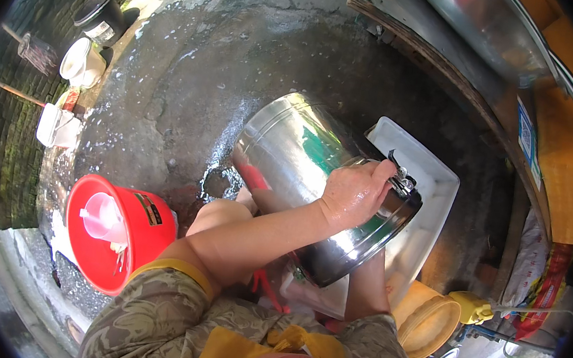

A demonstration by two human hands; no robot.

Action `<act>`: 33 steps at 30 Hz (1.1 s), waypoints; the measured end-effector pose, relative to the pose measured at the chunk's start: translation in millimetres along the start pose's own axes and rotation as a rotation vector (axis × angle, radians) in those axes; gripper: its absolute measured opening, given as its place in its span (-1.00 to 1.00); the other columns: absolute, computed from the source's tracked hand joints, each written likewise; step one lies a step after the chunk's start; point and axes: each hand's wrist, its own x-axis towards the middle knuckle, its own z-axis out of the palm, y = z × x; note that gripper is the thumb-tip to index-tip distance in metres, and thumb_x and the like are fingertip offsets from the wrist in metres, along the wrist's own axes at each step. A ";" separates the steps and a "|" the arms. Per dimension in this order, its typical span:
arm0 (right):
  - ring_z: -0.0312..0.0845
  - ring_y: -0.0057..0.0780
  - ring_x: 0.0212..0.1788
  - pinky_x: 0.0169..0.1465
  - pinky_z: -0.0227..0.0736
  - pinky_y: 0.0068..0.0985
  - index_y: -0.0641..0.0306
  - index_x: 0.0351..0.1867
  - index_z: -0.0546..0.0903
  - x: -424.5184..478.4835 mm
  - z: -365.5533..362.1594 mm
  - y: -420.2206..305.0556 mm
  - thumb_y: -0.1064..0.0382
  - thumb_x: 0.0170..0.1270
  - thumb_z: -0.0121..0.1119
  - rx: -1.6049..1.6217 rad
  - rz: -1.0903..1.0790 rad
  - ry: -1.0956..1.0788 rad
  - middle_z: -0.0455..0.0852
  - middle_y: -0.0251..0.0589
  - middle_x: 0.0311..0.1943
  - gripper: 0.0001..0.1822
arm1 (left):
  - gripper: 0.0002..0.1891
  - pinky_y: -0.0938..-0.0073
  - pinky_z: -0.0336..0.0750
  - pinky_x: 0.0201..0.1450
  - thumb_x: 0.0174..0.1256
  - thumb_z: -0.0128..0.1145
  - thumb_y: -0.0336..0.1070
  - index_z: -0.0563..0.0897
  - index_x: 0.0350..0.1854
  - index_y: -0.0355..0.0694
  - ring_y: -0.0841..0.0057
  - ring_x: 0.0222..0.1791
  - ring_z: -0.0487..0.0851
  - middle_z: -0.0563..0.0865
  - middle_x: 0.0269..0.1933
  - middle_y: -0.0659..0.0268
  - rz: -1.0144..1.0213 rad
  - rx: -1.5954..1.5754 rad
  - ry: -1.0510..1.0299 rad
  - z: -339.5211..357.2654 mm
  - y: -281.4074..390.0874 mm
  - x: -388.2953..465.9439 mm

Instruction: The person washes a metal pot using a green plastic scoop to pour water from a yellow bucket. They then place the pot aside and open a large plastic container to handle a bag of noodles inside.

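Note:
A large shiny stainless steel drum (289,148) lies tilted in front of me, its clasped end toward the lower right. My left hand (355,193) is wet and closed on a handle on the drum's side, close to the metal clasp (403,180). My right forearm goes down behind the drum's near end, and the hand itself is hidden. Beneath and beside the drum is a white rectangular plastic tub (443,194). A red bucket (164,214) stands at the left with a pink translucent scoop (102,215) inside.
Wet concrete floor with suds lies ahead. White containers (83,63) and a black bucket (103,16) line the brick wall at left. A wood-edged table (433,51) curves along the upper right. A yellowish bucket (433,322) and a yellow device (470,308) are at lower right.

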 end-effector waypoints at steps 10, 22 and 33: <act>0.45 -0.14 0.19 0.29 0.29 -0.19 0.23 0.21 0.49 -74.8 -26.1 41.3 0.09 0.33 0.03 -0.281 0.039 -0.018 0.55 0.02 0.13 -0.54 | -0.85 0.20 0.50 -0.52 0.17 0.07 -0.44 0.47 -0.23 -0.15 0.14 -0.54 0.63 0.63 -0.50 0.19 0.163 -0.099 -0.040 7.1 24.7 -19.1; 0.44 -0.16 0.19 0.30 0.28 -0.18 0.23 0.20 0.50 91.4 13.1 7.1 0.10 0.32 0.05 -0.240 0.112 0.208 0.55 0.01 0.13 -0.54 | -0.87 0.20 0.50 -0.51 0.16 0.10 -0.44 0.46 -0.26 -0.15 0.15 -0.51 0.64 0.65 -0.48 0.17 0.092 -0.100 -0.049 15.7 19.9 -8.9; 0.43 -0.17 0.19 0.30 0.28 -0.18 0.24 0.19 0.50 -68.3 10.2 -20.7 0.12 0.30 0.07 0.049 -0.032 -0.092 0.54 0.01 0.14 -0.54 | -0.87 0.12 0.52 -0.43 0.15 0.02 -0.47 0.41 -0.26 -0.22 0.07 -0.46 0.65 0.64 -0.47 0.11 -0.007 -0.022 -0.032 3.0 5.6 -1.0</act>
